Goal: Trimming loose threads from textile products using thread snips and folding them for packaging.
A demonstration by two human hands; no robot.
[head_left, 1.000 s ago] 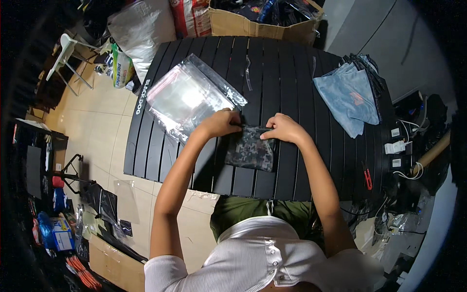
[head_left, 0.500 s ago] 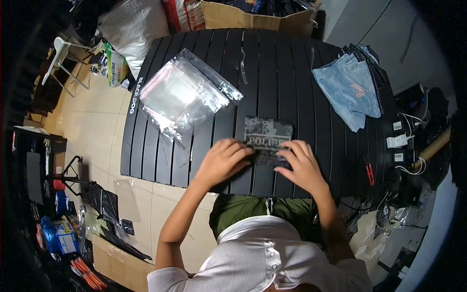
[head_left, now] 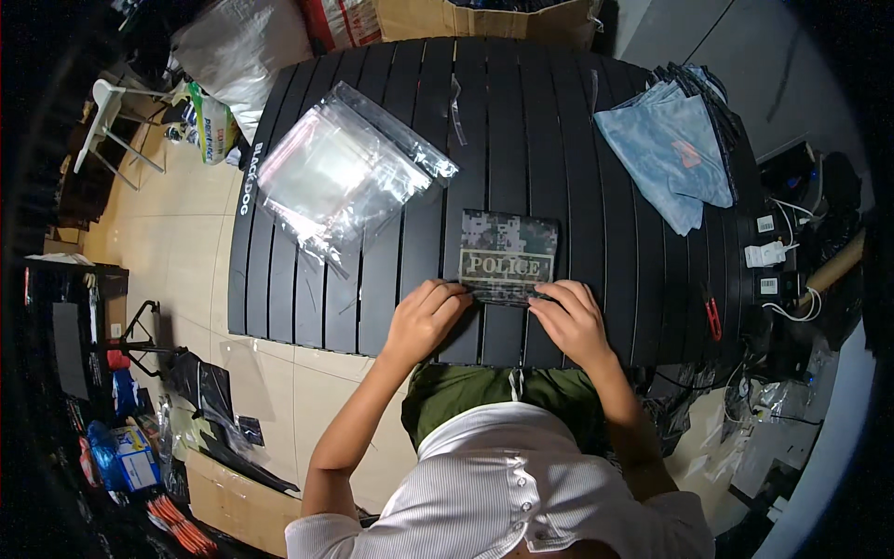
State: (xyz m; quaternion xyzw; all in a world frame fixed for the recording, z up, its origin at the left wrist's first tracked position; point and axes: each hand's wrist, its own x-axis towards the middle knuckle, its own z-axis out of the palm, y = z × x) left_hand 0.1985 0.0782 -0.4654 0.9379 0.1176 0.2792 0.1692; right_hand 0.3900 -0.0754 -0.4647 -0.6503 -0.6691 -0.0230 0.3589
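Observation:
A square, folded digital-camouflage cloth (head_left: 507, 240) with a printed band of lettering lies flat on the black slatted table (head_left: 372, 321), close to its front edge. My left hand (head_left: 426, 321) is at the cloth's near left corner, its fingers curled together against the edge. At the near right corner, my right hand (head_left: 570, 319) pinches the border between thumb and fingers. The undersides of both hands' fingertips are hidden. Farther left lies a stack of clear plastic bags (head_left: 349, 172), shiny with glare.
Light-blue and dark folded cloths (head_left: 666, 154) are piled at the far right. Red-handled snips (head_left: 713, 319) lie near the right edge, close to a white plug and cables (head_left: 768, 253). Beyond the far edge stands a cardboard box (head_left: 503, 28); a white stool (head_left: 112, 126) is left.
Both hands have slid from the cloth's sides toward its near corners. The cloth, blurred before, now shows sharp and flat. The whole view has shifted slightly.

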